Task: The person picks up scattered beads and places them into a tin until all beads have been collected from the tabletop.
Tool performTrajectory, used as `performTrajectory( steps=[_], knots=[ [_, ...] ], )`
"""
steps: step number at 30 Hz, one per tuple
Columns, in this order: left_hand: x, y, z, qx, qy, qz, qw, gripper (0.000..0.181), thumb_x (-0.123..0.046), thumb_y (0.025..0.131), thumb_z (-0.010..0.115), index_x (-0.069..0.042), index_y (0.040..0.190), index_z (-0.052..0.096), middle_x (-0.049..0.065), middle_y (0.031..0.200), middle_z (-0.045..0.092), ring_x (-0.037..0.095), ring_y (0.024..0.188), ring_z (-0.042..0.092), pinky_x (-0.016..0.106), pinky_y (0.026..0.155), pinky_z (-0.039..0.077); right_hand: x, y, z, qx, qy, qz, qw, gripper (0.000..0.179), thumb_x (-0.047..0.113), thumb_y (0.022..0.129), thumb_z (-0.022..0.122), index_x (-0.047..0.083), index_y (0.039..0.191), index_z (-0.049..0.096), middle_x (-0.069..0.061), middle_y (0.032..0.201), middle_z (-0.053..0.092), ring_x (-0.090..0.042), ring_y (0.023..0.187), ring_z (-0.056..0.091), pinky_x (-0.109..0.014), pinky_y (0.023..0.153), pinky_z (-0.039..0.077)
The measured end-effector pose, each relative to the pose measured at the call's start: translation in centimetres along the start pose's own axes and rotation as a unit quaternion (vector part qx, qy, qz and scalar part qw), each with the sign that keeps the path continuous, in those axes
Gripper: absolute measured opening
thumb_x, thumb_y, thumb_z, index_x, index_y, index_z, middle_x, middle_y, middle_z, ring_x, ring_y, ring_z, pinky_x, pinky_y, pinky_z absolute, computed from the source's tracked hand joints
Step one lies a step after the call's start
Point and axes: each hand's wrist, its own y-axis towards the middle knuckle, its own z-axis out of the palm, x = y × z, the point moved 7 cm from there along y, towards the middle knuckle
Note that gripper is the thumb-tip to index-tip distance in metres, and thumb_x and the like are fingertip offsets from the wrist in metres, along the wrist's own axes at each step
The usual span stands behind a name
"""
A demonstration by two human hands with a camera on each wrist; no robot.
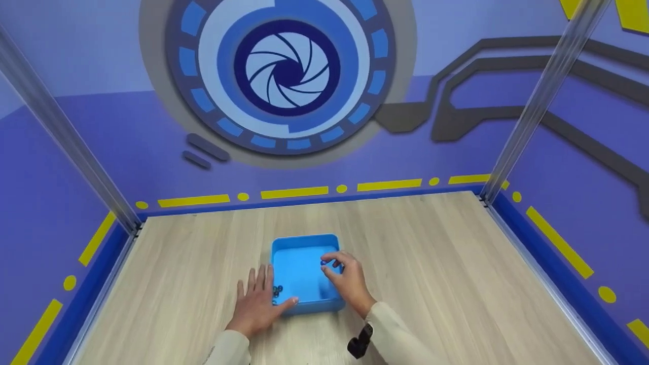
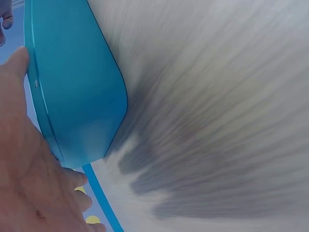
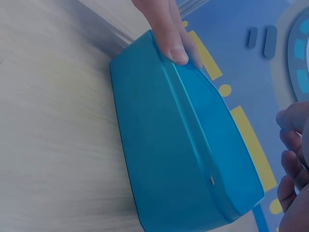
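Observation:
A blue rectangular box (image 1: pixel 304 307) stands on the table, its top uncovered. Several small dark marbles (image 1: pixel 277 290) lie inside it, gathered at the near left corner. My left hand (image 1: pixel 257 305) rests on that corner, fingers straight along the left side and thumb over the front rim. Above the right part of the box, my right hand (image 1: pixel 349 278) pinches a small dark blue marble (image 1: pixel 323 262) between thumb and index finger. In the right wrist view the fingertips (image 3: pixel 288 116) sit higher than the rim, and the marble is mostly hidden.
A light wood table (image 1: pixel 421 263) surrounds the box. Printed purple panels (image 1: pixel 324 172) close it in at the back and sides, with metal posts (image 1: pixel 527 106) at the back corners. A black strap device (image 1: pixel 360 342) hangs by the right cuff.

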Motion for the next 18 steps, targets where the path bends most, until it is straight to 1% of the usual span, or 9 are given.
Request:
performTrajectory(
  steps=[3,6,10,14,18],
  knots=[
    [0.06,0.14,-0.14,-0.006,0.002,0.005,1.0,0.11,-0.078,0.078,0.053,-0.01,0.156,0.015,0.015,0.162,0.016,0.042,0.15,0.007,0.067,0.115,0.002,0.08,0.04,0.19,0.004,-0.003,0.005,1.0,0.015,0.013,0.087,0.072,0.013,0.102,0.072,0.001,0.1,0.071,-0.03,0.091,0.062,-0.025,0.078,0.052],
    [-0.08,0.23,-0.14,-0.015,0.006,0.01,0.9998,0.109,-0.078,0.078,0.054,-0.01,0.155,0.017,0.015,0.162,0.017,0.042,0.15,0.008,0.068,0.115,0.003,0.01,-0.09,0.18,0.007,-0.008,0.008,0.9999,0.014,0.015,0.088,0.071,0.015,0.102,0.072,0.003,0.1,0.07,-0.028,0.091,0.061,-0.021,0.077,0.05],
    [-0.3,0.26,-0.3,-0.023,0.013,0.016,0.9995,0.108,-0.077,0.078,0.054,-0.009,0.155,0.019,0.016,0.161,0.019,0.042,0.149,0.01,0.068,0.114,0.004,0.01,-0.09,0.32,0.007,-0.009,0.006,0.9999,0.015,0.014,0.087,0.072,0.02,0.1,0.073,0.004,0.099,0.071,-0.026,0.09,0.062,-0.02,0.073,0.048],
    [-0.27,0.16,-0.53,-0.023,0.013,0.016,0.9995,0.108,-0.076,0.078,0.055,-0.009,0.155,0.02,0.015,0.162,0.019,0.042,0.15,0.009,0.068,0.115,0.003,0.33,0.05,0.67,0.007,-0.004,-0.008,0.9999,0.016,0.012,0.086,0.072,0.021,0.099,0.073,0.004,0.098,0.071,-0.025,0.088,0.062,-0.021,0.071,0.047],
    [0.0,0.04,-0.43,-0.023,0.008,0.013,0.9996,0.109,-0.076,0.078,0.055,-0.009,0.155,0.019,0.015,0.162,0.018,0.042,0.15,0.007,0.068,0.115,0.001,0.54,-0.05,0.99,0.014,-0.003,-0.009,0.9998,0.016,0.014,0.087,0.072,0.022,0.1,0.072,0.005,0.098,0.07,-0.02,0.088,0.061,-0.021,0.071,0.048]
  ],
)
